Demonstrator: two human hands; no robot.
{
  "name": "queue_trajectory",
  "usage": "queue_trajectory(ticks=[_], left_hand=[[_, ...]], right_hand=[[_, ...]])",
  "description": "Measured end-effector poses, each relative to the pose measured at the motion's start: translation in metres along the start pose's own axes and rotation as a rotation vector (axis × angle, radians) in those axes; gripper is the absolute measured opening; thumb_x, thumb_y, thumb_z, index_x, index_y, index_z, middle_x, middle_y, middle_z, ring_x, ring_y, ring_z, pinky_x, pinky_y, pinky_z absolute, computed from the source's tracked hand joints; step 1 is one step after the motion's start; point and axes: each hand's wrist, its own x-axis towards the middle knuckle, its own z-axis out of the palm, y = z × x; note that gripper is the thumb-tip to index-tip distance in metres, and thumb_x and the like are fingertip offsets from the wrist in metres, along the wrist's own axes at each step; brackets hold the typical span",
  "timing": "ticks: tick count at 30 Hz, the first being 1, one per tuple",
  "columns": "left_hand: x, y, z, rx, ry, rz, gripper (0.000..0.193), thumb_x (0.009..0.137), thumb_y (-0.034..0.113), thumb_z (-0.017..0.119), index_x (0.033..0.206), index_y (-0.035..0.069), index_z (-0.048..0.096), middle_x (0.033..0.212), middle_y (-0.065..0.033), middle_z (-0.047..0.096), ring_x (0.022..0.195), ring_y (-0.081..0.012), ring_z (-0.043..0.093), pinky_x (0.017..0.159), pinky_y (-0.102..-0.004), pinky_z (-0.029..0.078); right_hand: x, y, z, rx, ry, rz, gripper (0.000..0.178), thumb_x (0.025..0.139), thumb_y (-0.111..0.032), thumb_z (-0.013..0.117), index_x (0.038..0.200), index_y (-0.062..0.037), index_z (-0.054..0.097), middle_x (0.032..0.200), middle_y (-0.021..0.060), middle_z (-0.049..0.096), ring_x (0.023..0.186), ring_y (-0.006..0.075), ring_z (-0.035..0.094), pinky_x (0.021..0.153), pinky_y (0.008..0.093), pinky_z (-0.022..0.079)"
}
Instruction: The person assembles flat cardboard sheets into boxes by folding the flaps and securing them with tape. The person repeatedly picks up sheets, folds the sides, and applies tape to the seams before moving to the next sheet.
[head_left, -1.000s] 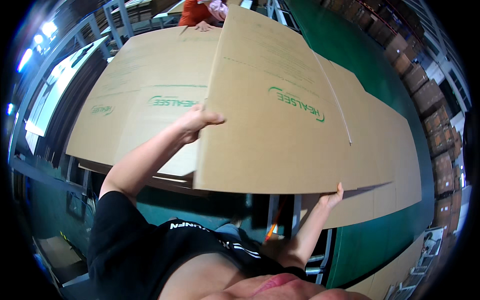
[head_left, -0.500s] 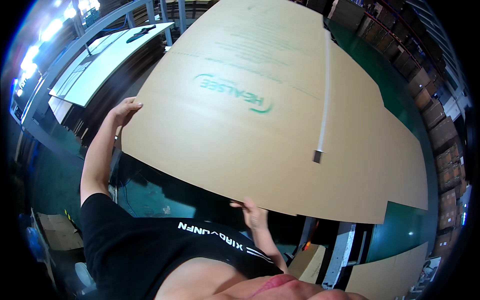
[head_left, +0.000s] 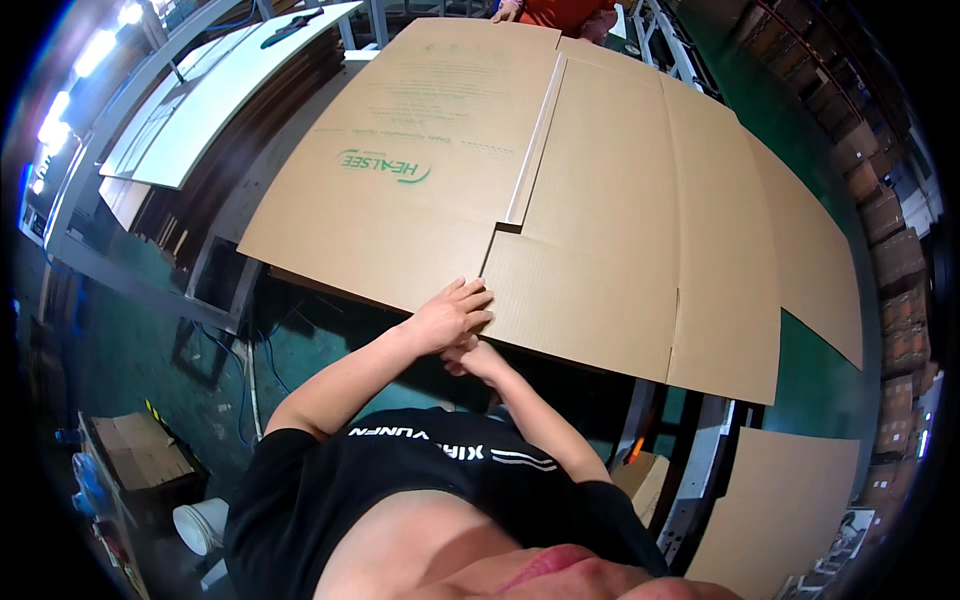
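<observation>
A large brown cardboard sheet lay flat across the middle of the view, its near edge just in front of the person and its far edge close to a co-worker's hand and orange-red clothing. Its left part bore green print, and a narrow slot with a white strip inside it ran between that part and the plain panels on the right.

The person's left hand rested on the near edge, beside the dark slit that led down from the slot. Its fingers were stretched over the top face, slightly apart; whether the thumb gripped from beneath could not be told. The right hand was just below the left, at the same edge, with its fingers bent; the view did not show whether they were clamped on the cardboard.

To the left stood a stack topped by white boards, with a dark tool on its far end. A white bucket and an open carton were at the lower left. Another cardboard piece lay at the lower right, and stacked cartons lined the far right.
</observation>
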Motion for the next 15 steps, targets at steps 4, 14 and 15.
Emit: queue_trajectory(ticks=[4,14,15], left_hand=[[-0.006,-0.023,-0.005,-0.109,-0.042,0.075,0.053,0.07,0.013,0.076,0.115,0.002,0.052,0.132,-0.0162,0.047,0.136,-0.0371,0.033,0.11,-0.047,0.034],[0.001,-0.032,0.001,-0.103,-0.083,0.145,0.041,0.076,0.007,0.07,0.112,0.002,0.051,0.132,-0.0201,0.046,0.134,-0.0407,0.035,0.11,-0.0469,0.034],[0.007,-0.038,0.001,-0.117,-0.097,0.162,0.041,0.076,0.006,0.07,0.112,0.002,0.051,0.133,-0.0202,0.045,0.134,-0.0407,0.035,0.11,-0.047,0.033]], right_hand=[[-0.121,0.038,-0.121,0.482,0.261,-0.095,0.029,0.091,-0.005,0.056,0.118,0.0071,0.052,0.105,0.0216,0.064,0.088,0.0286,0.068,0.074,0.0372,0.06],[-0.376,0.171,-0.446,1.229,1.308,-0.942,0.036,0.09,-0.006,0.048,0.122,0.0081,0.05,0.126,0.0195,0.055,0.113,0.0324,0.055,0.094,0.0443,0.05],[-0.39,0.182,-0.469,1.159,1.462,-0.788,0.037,0.091,-0.007,0.05,0.124,0.009,0.049,0.126,0.0196,0.055,0.112,0.0323,0.056,0.093,0.0429,0.05]])
